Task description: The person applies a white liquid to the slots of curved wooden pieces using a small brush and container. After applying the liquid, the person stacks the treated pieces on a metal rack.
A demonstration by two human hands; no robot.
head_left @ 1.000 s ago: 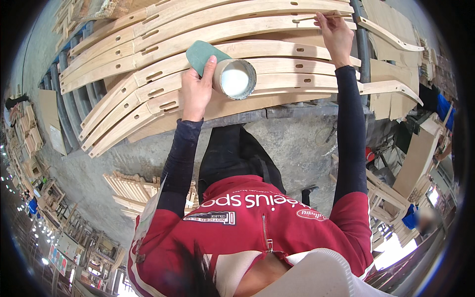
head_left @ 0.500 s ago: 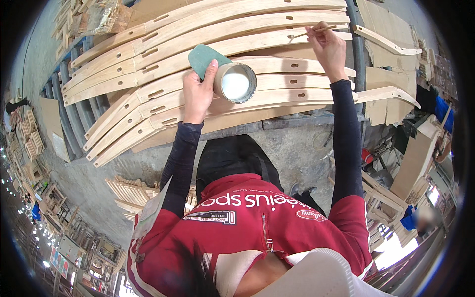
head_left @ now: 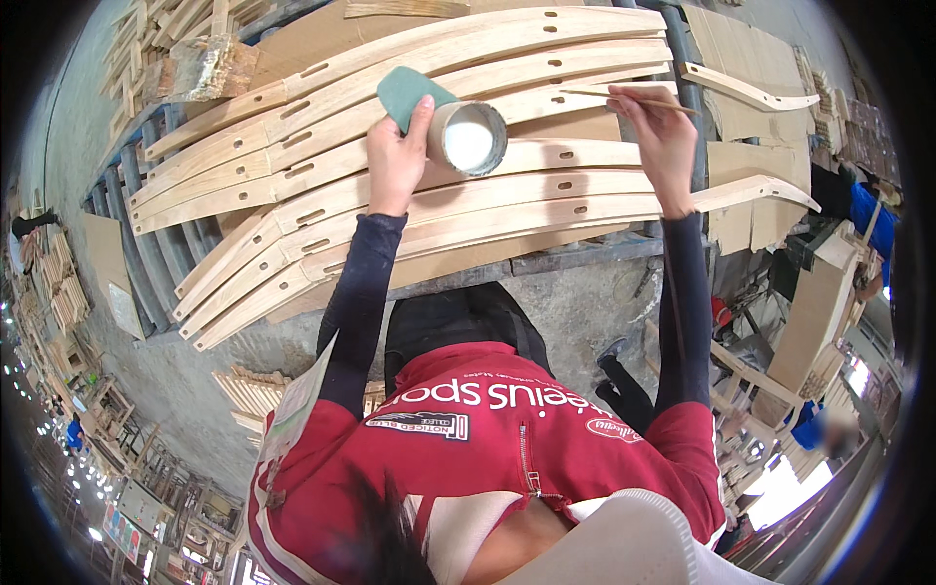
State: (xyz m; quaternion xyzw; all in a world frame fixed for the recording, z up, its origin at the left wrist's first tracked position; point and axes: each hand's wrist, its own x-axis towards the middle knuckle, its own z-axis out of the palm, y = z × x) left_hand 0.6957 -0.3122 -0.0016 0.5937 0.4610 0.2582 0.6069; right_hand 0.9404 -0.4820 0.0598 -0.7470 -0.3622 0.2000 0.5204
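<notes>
My left hand (head_left: 397, 156) is closed round a round cup (head_left: 437, 132) of white liquid (head_left: 471, 139). A flat green piece with rounded corners (head_left: 411, 95) is gripped along with the cup, under my thumb. My right hand (head_left: 665, 146) pinches a thin wooden stick (head_left: 591, 94), whose left tip points over one of the pale curved wooden slats (head_left: 531, 104). Whether that tip touches the slat I cannot tell. Several such slats, with slots and holes along them, lie side by side in two groups under both hands.
The slats lie on cardboard (head_left: 390, 270) over a rack of grey bars (head_left: 136, 219). To the right, two more curved pieces (head_left: 746, 90) rest on cardboard. Stacked wooden parts (head_left: 258, 390) stand on the floor at lower left. A person's dark leg and shoe (head_left: 624, 375) show beside me.
My right hand and the stick have come nearer to me, and the stick now lies flatter across the view. My left hand has shifted slightly away from me with the cup.
</notes>
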